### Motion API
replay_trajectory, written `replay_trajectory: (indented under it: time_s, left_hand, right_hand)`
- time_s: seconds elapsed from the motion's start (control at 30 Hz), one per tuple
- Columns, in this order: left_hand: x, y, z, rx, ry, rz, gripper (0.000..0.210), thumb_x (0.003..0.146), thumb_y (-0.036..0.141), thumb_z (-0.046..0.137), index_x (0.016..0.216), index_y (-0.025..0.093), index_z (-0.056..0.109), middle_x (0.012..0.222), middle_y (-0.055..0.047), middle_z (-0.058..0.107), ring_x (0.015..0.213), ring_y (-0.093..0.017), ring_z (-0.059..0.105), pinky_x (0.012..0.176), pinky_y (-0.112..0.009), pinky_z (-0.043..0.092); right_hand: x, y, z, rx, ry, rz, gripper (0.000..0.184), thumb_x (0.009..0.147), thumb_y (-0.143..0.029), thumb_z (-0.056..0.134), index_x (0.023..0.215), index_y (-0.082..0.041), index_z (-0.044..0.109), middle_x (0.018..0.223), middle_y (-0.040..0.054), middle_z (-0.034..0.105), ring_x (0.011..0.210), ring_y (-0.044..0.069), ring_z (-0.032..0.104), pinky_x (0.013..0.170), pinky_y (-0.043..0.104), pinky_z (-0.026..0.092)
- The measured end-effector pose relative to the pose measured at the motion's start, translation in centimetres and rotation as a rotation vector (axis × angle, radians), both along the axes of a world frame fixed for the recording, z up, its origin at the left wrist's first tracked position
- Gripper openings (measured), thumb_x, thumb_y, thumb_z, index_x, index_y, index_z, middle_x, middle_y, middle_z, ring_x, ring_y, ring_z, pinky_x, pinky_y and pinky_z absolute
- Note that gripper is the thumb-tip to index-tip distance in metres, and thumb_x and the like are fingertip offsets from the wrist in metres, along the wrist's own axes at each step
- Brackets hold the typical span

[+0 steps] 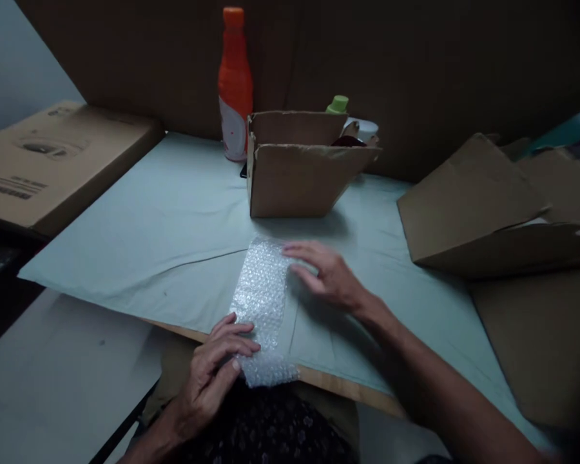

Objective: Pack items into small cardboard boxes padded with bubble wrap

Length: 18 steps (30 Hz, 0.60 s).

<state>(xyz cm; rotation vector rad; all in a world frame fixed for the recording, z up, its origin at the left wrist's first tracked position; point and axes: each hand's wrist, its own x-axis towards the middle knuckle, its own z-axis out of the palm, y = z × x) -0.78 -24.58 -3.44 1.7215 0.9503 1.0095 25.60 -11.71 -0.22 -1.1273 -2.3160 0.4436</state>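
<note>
A strip of clear bubble wrap [262, 280] lies lengthwise on the cloth-covered table, and its near end hangs over the front edge, bunched or folded. Across the lower left of the strip rest the fingers of my left hand [216, 367], stretched out and a little apart, with the thumb beside the wrap's edge. My right hand [323, 274] is at the upper right side of the strip. Its fingers are extended, the thumb is apart from them, and the fingertips are at the wrap's edge. I cannot tell whether anything lies inside the wrap.
Behind the wrap stands a cut-open cardboard box [299, 180] holding a green-capped item [338, 104] and a white item. An orange bottle [234, 84] is beside it. A flat printed carton [62, 161] lies left; another open cardboard box [473, 200] stands right.
</note>
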Motion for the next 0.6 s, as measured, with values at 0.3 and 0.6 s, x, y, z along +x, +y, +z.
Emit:
replay_trajectory:
  time_s: [0.3, 0.6]
  left_hand:
    - [-1.4, 0.2, 4.3, -0.168, -0.067, -0.186, 0.023, 0.097, 0.034, 0.052, 0.093, 0.022, 0.071, 0.096, -0.008, 0.078, 0.095, -0.024, 0.073, 0.091, -0.044, 0.057]
    - [0.6, 4.4, 0.3, -0.214, 0.374, 0.262, 0.031, 0.087, 0.034, 0.055, 0.111, 0.019, 0.068, 0.079, -0.002, 0.071, 0.068, -0.017, 0.063, 0.062, -0.027, 0.046]
  right_hand:
    - [-2.8, -4.5, -3.5, -0.132, -0.141, 0.2, 0.034, 0.094, -0.025, 0.063, 0.128, -0.022, 0.065, 0.147, 0.012, 0.057, 0.14, 0.029, 0.047, 0.11, 0.055, 0.042]
    - [-0.4, -9.7, -0.2, 0.078, 0.225, -0.177, 0.026, 0.095, -0.015, 0.057, 0.117, -0.025, 0.067, 0.111, 0.0074, 0.075, 0.105, 0.023, 0.069, 0.088, 0.044, 0.055]
